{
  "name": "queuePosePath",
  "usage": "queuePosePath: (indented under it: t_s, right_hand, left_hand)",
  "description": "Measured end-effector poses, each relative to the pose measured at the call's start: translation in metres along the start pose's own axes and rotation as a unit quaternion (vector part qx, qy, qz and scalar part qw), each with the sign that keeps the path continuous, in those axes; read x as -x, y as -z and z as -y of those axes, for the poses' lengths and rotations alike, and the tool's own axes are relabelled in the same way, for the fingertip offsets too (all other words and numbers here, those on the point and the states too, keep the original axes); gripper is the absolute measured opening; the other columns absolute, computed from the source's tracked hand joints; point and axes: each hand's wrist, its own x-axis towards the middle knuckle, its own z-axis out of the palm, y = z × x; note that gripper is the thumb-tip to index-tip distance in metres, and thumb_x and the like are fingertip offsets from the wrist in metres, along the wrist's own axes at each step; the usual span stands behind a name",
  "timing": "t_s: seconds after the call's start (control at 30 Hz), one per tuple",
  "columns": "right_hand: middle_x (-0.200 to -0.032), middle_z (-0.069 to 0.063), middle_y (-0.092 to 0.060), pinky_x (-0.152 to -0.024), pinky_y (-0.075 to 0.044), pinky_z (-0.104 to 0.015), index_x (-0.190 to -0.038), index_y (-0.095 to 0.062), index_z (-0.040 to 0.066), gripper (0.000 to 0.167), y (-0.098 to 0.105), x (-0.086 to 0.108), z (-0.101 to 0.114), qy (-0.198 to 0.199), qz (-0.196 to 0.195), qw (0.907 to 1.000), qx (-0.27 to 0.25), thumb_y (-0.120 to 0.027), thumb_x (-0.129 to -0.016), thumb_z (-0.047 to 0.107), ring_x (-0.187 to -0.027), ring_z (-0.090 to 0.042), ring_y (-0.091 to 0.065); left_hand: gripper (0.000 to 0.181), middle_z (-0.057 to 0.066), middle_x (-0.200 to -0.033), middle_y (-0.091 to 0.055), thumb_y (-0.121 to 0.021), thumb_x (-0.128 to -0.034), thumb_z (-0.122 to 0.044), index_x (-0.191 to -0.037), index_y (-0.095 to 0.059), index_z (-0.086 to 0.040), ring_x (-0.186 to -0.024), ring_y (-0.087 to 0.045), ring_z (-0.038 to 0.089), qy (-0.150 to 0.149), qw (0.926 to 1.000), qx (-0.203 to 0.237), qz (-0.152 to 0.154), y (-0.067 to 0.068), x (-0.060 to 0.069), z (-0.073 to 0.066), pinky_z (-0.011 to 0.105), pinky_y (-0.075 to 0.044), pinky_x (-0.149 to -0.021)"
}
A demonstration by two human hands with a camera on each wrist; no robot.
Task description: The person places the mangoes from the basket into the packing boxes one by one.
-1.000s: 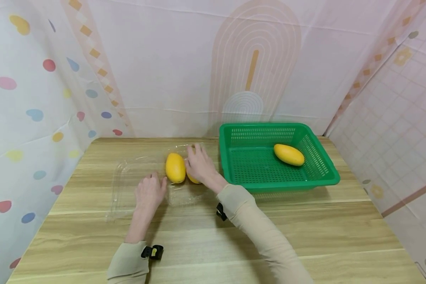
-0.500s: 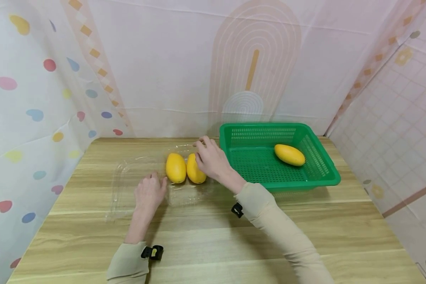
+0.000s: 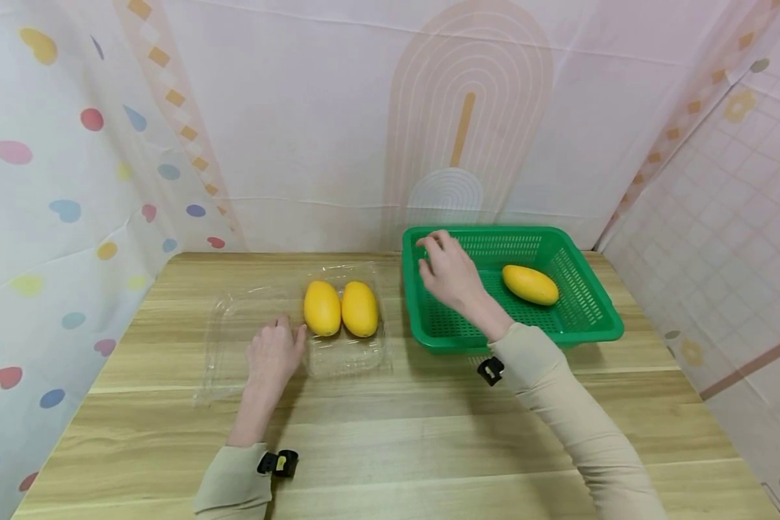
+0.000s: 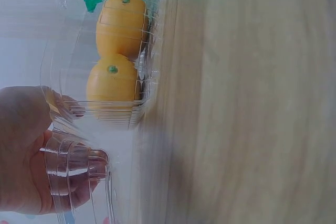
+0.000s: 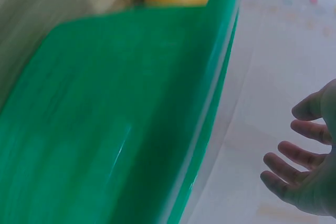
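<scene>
Fingers (image 5: 283, 168) apart, our right hand (image 3: 451, 274) hovers over the green basket (image 3: 559, 337); our left hand (image 3: 275, 354) pinches the clear clamshell (image 3: 344, 359); two yellow fruits (image 3: 322, 309) inside; third fruit (image 3: 530, 284) left.

Apparently a makeshift booth: printed fabric (image 3: 312, 108) hangs beyond the hands (image 3: 274, 350) and to both sides of them, around the wood-grain counter (image 3: 390, 448) beneath.

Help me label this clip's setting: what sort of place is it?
Probably a small staged tabletop set: patterned sheets hang behind and on both sides of a wooden table, where a green basket and a clear plastic container hold yellow fruit.
</scene>
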Motion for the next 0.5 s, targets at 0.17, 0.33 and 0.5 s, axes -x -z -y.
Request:
queuePosePath:
  t_s: [0.17, 0.33, 0.5]
  right_hand:
    - [-0.126, -0.018, -0.051, -0.079, -0.049, -0.046, -0.127, -0.054, 0.003, 0.034, 0.016, 0.005, -0.034, -0.071, 0.052, 0.9961, 0.002, -0.052, -0.095, 0.014, -0.104, -0.034, -0.054]
    - [-0.132, -0.024, -0.045, -0.088, -0.046, -0.053, -0.133, -0.047, 0.002, 0.04, 0.026, 0.013, -0.072, -0.117, 0.095, 0.9884, 0.02, -0.052, -0.095, 0.016, -0.111, -0.04, -0.05]
    - [-0.139, -0.028, -0.036, -0.098, -0.039, -0.06, -0.139, -0.039, 0.002, 0.047, 0.033, 0.025, -0.111, -0.163, 0.151, 0.9746, 0.025, -0.049, -0.097, 0.019, -0.123, -0.047, -0.039]
  left_hand:
    - [0.042, 0.032, -0.093, -0.063, -0.052, -0.094, -0.03, -0.105, -0.057, 0.011, -0.078, -0.062, 0.051, 0.0, 1.0, -0.004, -0.002, 0.0, 0.0, 0.0, 0.054, -0.051, -0.058]
    - [0.043, 0.032, -0.092, -0.064, -0.052, -0.0938, -0.03, -0.106, -0.057, 0.011, -0.076, -0.062, 0.05, 0.0, 1.0, -0.002, -0.002, 0.001, 0.001, -0.001, 0.053, -0.051, -0.056]
    - [0.043, 0.031, -0.092, -0.064, -0.053, -0.0937, -0.03, -0.107, -0.057, 0.011, -0.076, -0.063, 0.049, -0.001, 1.0, -0.002, -0.003, 0.001, 0.001, -0.001, 0.052, -0.051, -0.055]
